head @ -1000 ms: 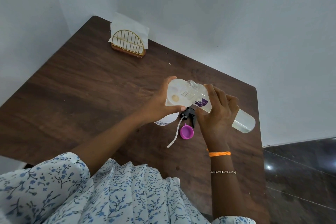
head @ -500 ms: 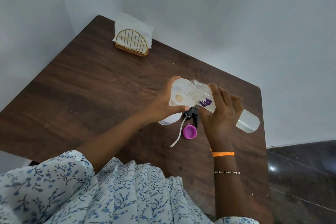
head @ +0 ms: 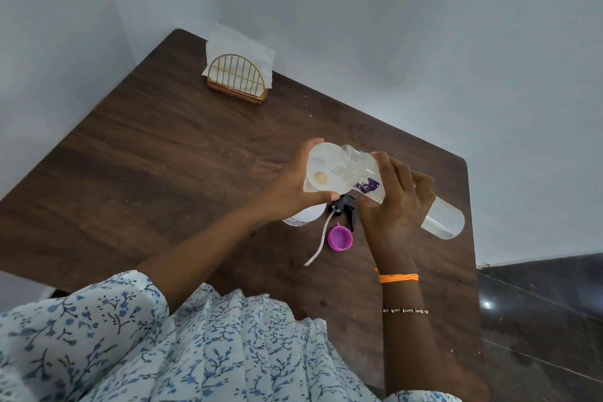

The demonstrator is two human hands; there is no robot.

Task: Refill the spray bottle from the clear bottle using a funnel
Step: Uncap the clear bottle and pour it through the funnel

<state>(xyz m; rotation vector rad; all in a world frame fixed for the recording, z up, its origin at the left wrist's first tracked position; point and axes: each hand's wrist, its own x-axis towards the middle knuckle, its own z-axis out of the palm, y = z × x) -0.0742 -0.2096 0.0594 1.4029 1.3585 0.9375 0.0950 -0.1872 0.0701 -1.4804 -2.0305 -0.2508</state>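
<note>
Seen from the head camera: a dark wooden desk point(head: 163, 173) set into a white corner.

Near the right side of the desk, a white funnel point(head: 321, 174) sitting on top of the spray bottle point(head: 303, 217), only the bottle's white lower body showing below the left hand point(head: 290, 189). Left fingers curled round the funnel's rim, thumb along the near edge, other fingers on the far edge.

Clear bottle point(head: 440, 219) tipped nearly flat in the right hand point(head: 396, 206), open threaded mouth reaching over the funnel's bowl, base pointing off to the right, past the desk's edge. Right fingers wrapped round the bottle's middle, just beside a purple label point(head: 368, 186). A little clear liquid lying along the low side near the base. Cannot tell whether any liquid is leaving the mouth.

On the desk just below the hands: the black spray head point(head: 346, 207) lying on its side, its pale tube point(head: 321, 238) trailing toward the person, and a purple cap point(head: 340, 239) open side up, just beside the tube.

Far corner: a gold wire napkin holder point(head: 237, 80) with white napkins.

Orange band point(head: 398, 277) and a beaded bracelet point(head: 404, 311) on the right wrist.
</note>
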